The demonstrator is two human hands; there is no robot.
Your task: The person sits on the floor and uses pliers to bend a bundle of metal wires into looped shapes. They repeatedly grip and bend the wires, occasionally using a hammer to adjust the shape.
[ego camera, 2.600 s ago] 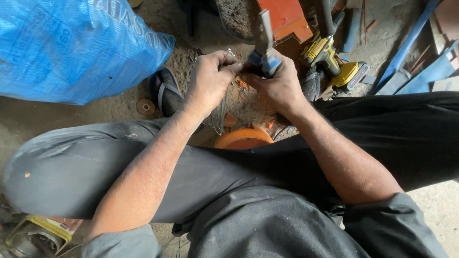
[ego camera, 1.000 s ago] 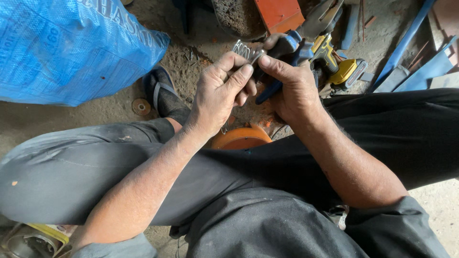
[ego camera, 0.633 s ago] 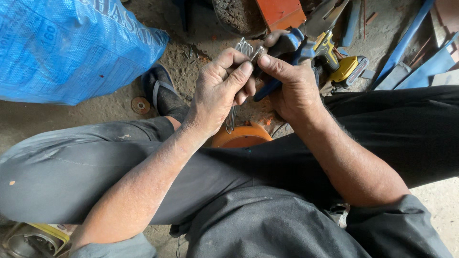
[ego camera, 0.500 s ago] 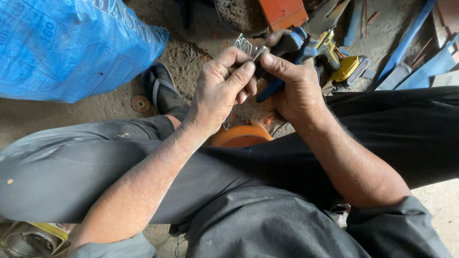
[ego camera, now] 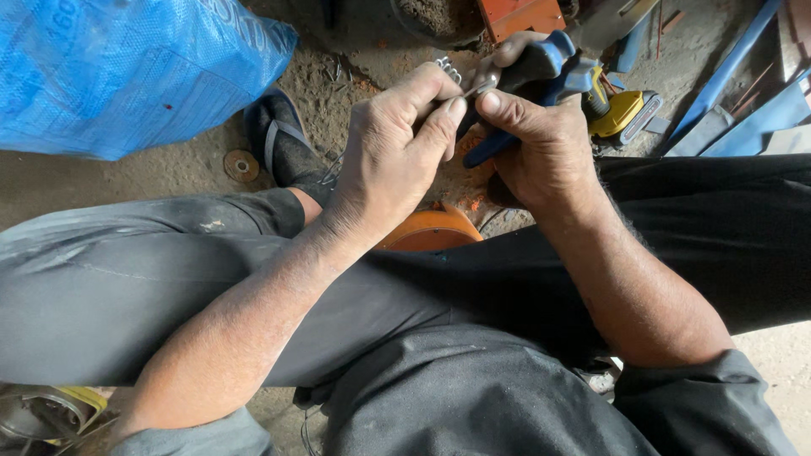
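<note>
My left hand (ego camera: pixel 397 148) pinches a small silvery metal part (ego camera: pixel 452 74) between thumb and fingers, just in front of my knees. My right hand (ego camera: pixel 536 135) is wrapped around blue-handled pliers (ego camera: pixel 541 72), whose nose meets that metal part where the two thumbs touch. Both forearms reach over my dark trousers. The pliers' jaws are mostly hidden behind my fingers.
A big blue plastic sack (ego camera: pixel 127 67) lies at the upper left. My foot in a black sandal (ego camera: pixel 283 148) rests on the dirt floor beside a small round disc (ego camera: pixel 241 165). An orange round object (ego camera: pixel 431 232) sits under my hands. A yellow power tool (ego camera: pixel 625 114) and blue metal strips (ego camera: pixel 735 101) lie right.
Both hands have lifted off the floor and drawn toward me. The right hand now holds the blue pliers against the small part, and the grip has stayed put over the last second.
</note>
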